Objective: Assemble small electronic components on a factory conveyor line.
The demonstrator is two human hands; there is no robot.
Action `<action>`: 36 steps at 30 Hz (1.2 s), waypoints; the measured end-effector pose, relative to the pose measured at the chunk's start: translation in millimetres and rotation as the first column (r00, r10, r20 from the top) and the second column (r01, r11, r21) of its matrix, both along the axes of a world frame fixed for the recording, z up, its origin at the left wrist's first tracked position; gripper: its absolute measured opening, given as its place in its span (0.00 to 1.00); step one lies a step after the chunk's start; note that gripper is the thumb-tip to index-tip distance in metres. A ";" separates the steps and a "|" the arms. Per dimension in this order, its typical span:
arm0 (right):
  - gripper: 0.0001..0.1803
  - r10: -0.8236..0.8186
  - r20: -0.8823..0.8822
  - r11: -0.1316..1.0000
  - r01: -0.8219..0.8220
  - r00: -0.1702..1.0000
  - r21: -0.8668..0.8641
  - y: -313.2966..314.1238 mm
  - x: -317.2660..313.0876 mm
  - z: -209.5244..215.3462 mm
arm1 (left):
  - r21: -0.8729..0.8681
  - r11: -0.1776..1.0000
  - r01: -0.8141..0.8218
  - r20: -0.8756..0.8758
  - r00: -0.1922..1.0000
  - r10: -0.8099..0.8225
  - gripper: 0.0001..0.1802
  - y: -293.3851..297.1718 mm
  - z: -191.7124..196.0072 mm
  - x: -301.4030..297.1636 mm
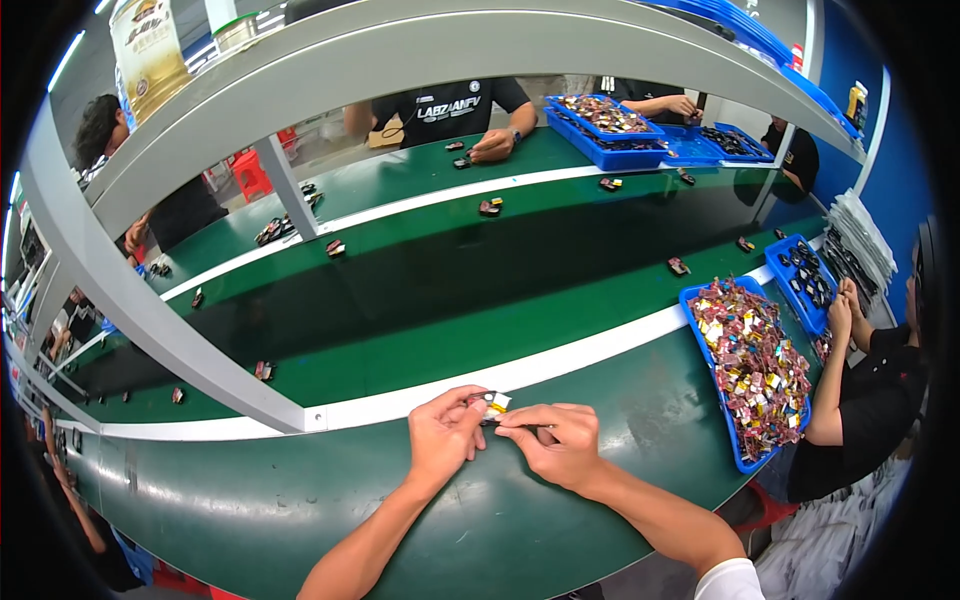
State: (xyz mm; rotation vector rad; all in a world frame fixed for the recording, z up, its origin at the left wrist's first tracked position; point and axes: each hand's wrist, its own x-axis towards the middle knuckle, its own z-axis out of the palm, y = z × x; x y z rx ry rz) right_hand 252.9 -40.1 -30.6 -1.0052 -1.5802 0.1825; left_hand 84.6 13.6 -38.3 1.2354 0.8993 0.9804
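Above you curves a grey metal shelf [420, 60], with a yellowish container [152, 60] and a small tin [237, 34] at its left end. Across from you is a person in a black T-shirt [425, 128], with a red stool [252, 174] (one of several red shapes back there) farther left. On your right, stacked white bundles [862, 240] stand before a blue wall [900, 130], another person in black [880, 410] nearby

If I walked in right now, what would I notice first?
Probably the blue tray at the right, heaped with little red, white and yellow parts. Next, low in the middle, the left hand pinches a small white-and-yellow piece, and the right hand a thin dark item. Beyond them, a long green surface stretches across.
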 end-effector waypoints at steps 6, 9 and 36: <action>0.08 -0.080 -0.064 0.997 0.081 0.995 0.013 4.1 7.1 -0.9 | 0.057 0.953 -0.296 0.026 0.955 0.295 0.11 48.5 3.0 -15.6; 0.09 -0.096 -0.046 0.995 0.096 0.994 -0.017 2.3 10.5 -6.5 | 0.232 0.888 -0.396 -0.275 0.849 0.451 0.11 81.7 10.3 -31.6; 0.04 0.007 -0.188 0.955 -0.063 0.982 -0.290 -4.2 -3.9 -10.0 | 0.795 0.566 0.217 -0.375 0.910 0.178 0.05 0.2 -7.4 -23.8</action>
